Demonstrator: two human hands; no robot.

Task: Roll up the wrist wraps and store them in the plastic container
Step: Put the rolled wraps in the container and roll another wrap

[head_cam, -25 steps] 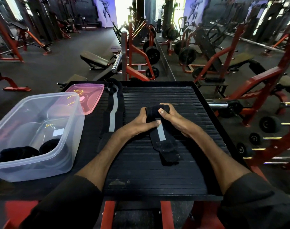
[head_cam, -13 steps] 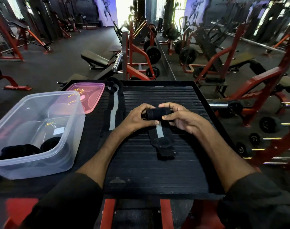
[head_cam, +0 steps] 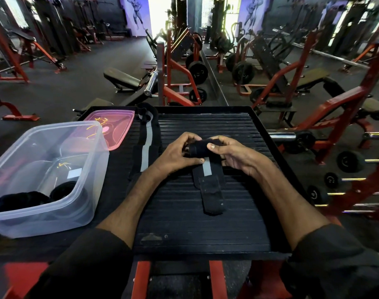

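A black wrist wrap (head_cam: 210, 186) with a grey stripe lies on the ribbed black platform (head_cam: 206, 229), its far end wound into a tight roll. My left hand (head_cam: 180, 154) pinches the roll's left end and my right hand (head_cam: 229, 154) grips its right end, thumb on top. The unrolled tail stretches toward me. A second wrap (head_cam: 146, 145) lies flat and unrolled to the left. The clear plastic container (head_cam: 76, 199) stands at the left with rolled black wraps (head_cam: 61, 190) inside.
A pink lid (head_cam: 117, 126) lies behind the container. Red gym racks, benches and weight plates fill the floor beyond the platform. Dumbbells on a rack (head_cam: 348, 162) stand close to the right edge.
The roll has grown and the loose tail has become shorter. Both hands turned the roll toward me and lifted it slightly.
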